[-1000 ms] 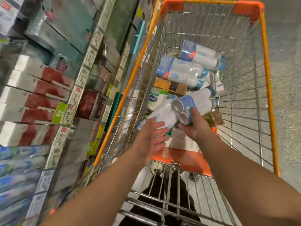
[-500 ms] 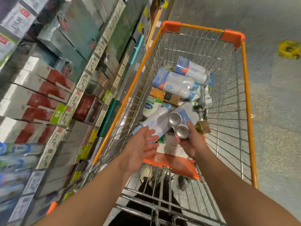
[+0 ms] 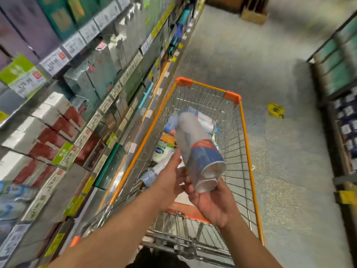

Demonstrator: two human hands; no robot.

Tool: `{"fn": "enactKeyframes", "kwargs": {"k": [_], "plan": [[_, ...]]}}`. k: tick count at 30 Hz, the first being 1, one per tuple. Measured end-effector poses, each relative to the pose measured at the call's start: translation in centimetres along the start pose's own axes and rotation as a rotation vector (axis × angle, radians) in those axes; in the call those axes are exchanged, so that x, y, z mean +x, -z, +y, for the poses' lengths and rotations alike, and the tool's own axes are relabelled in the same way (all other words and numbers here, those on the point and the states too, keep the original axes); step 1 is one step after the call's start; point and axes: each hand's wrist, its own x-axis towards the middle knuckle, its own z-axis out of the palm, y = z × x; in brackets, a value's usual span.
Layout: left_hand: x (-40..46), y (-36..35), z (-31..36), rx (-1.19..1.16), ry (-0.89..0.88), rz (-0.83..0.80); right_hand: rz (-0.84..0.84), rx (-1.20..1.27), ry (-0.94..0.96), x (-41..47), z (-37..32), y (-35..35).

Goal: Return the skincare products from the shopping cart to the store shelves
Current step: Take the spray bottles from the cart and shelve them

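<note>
A store aisle runs forward, with a grey speckled floor [image 3: 260, 60]. On the left stand long shelves [image 3: 81, 97] full of boxes, white and red ones lower and green ones higher, with white price labels [image 3: 53, 61] along the edges. On the right is another shelf unit [image 3: 340, 78] with a dark frame. A yellow sticker [image 3: 275, 110] lies on the floor. At the far end stands a brown box [image 3: 254, 15], blurred.

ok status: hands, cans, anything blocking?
Right hand grips twin-pack of spray cans, lifted above cart. Left hand open, touching its side. Shelves on left, nothing blocking.
</note>
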Motion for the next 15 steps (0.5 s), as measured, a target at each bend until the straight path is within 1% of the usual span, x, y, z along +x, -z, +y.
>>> {"fn": "enactKeyframes", "kwargs": {"k": [5, 8, 10, 12, 13, 15], "plan": [[-3.4, -0.8, 1.7, -0.096, -0.144, -0.176, -0.125, -0.207, 0.111, -1.8, 2.0, -4.1], [-4.5, -1.2, 3.2, -0.105, -0.263, -0.163, -0.163, -0.25, 0.094, -2.9, 2.6, -5.6], [-5.4, -1.5, 3.6, -0.119, -0.285, -0.179, -0.165, -0.303, 0.107, -3.8, 2.9, -6.4], [-6.2, -1.7, 4.0, -0.139, -0.28, -0.199, -0.143, -0.408, 0.109, -4.5, 2.7, -8.0], [-6.5, -1.7, 4.3, -0.152, -0.294, -0.204, -0.105, -0.499, 0.1, -4.9, 2.5, -8.9], [-7.2, -2.0, 4.9, -0.166, -0.388, -0.204, -0.116, -0.577, 0.069, -5.3, 1.6, -10.3]]}}
